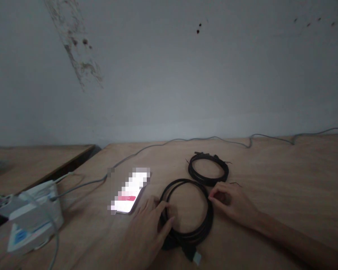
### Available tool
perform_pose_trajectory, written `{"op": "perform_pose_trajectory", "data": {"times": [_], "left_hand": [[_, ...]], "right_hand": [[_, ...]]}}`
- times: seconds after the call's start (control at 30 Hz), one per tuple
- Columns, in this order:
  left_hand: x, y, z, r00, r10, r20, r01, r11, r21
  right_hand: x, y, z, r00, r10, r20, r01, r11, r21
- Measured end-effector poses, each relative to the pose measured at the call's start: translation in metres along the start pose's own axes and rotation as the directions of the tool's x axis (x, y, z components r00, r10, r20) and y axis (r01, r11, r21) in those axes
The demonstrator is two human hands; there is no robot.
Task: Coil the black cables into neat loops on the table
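Note:
A black cable (pixel 210 219) lies on the table wound into a round coil, its plug (pixel 196 258) with a pale tip pointing toward me at the bottom. My left hand (pixel 148 228) is closed around the coil's left side, thumb inside the loop. At the right edge of the coil, my right hand (pixel 233 202) pinches with thumb and forefinger against the cable; whether a small tie is also between the fingertips I cannot tell. Just behind, a second coiled black cable (pixel 193 174) has thin tie ends sticking out at its sides.
A phone (pixel 131 191) with a lit screen lies left of the coils. Farther left stands a white device (pixel 35 221) with cords. A thin grey cable (pixel 146 149) runs along the wooden table (pixel 284 180) near the wall. A gap separates another table (pixel 30 161) at left.

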State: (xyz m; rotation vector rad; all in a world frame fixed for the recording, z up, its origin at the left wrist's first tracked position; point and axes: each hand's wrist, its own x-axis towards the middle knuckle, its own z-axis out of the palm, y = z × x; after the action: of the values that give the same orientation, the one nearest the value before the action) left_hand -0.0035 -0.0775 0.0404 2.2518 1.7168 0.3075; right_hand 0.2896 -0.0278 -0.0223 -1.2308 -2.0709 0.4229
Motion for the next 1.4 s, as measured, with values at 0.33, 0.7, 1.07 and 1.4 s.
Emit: {"op": "perform_pose_trajectory", "data": {"times": [0.33,0.7,1.07,1.4], "left_hand": [[0.000,-0.002,0.003,1.000,0.015,0.014,-0.015,1.000,-0.016],[0.002,0.000,0.003,1.000,-0.011,0.013,0.011,0.999,-0.037],[0.004,-0.001,0.003,0.998,-0.056,0.031,0.056,0.998,-0.025],[0.003,0.001,0.000,0.999,-0.050,0.008,0.050,0.997,-0.052]], "right_hand": [[0.002,0.000,-0.003,0.998,0.040,0.058,-0.041,0.999,0.020],[0.004,0.003,-0.006,0.991,0.015,0.130,-0.007,0.998,-0.057],[0.003,0.006,-0.005,0.988,0.093,0.124,-0.087,0.995,-0.053],[0.009,0.020,-0.017,0.974,0.218,0.052,-0.217,0.976,-0.037]]}}
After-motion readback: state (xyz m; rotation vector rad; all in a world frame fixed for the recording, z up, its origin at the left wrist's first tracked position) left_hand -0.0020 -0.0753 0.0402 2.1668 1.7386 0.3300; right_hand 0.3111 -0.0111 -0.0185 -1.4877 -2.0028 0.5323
